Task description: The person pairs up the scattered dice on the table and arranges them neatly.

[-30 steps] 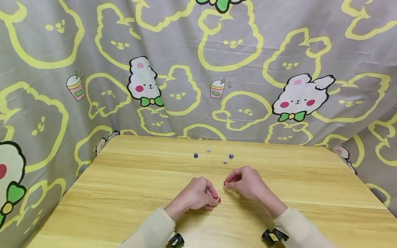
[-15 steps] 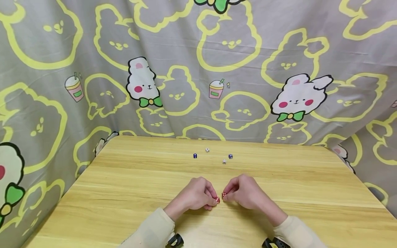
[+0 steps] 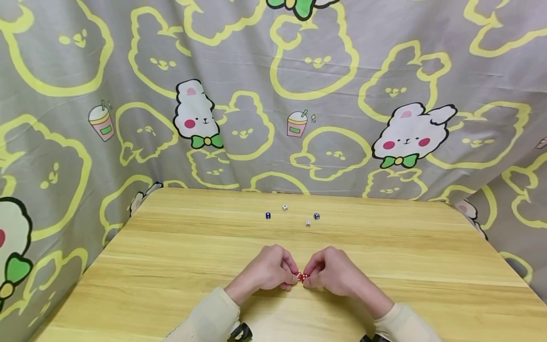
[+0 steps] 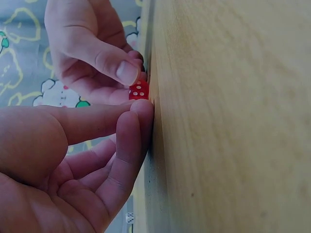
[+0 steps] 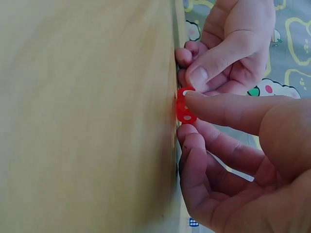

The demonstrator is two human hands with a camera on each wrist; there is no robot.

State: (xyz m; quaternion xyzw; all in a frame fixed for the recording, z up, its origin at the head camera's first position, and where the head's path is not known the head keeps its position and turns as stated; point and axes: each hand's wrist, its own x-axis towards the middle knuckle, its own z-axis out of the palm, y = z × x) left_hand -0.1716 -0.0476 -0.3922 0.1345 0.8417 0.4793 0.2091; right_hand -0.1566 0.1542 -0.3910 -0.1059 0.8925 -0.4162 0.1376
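Observation:
Two red dice with white pips meet side by side near the middle of the table point(image 3: 213, 256). My left hand point(image 3: 273, 268) pinches the left red die point(image 3: 298, 275) between thumb and fingers. From the other side, my right hand point(image 3: 335, 271) pinches the right red die point(image 3: 305, 278). In the left wrist view a red die point(image 4: 139, 90) shows between the two hands, partly covered by fingertips. The right wrist view has red dice point(image 5: 186, 117) stacked along the line between both hands, close against the tabletop.
Beyond the hands lie a blue die point(image 3: 268, 215) and a white die point(image 3: 285, 207) on the left. Another white die point(image 3: 308, 223) and another blue die point(image 3: 316, 216) are on the right. A patterned grey curtain point(image 3: 256, 171) hangs behind the table.
My right hand has come toward me and slightly left with its red die, bringing it up against the other one. My left hand has stayed nearly still, holding its die.

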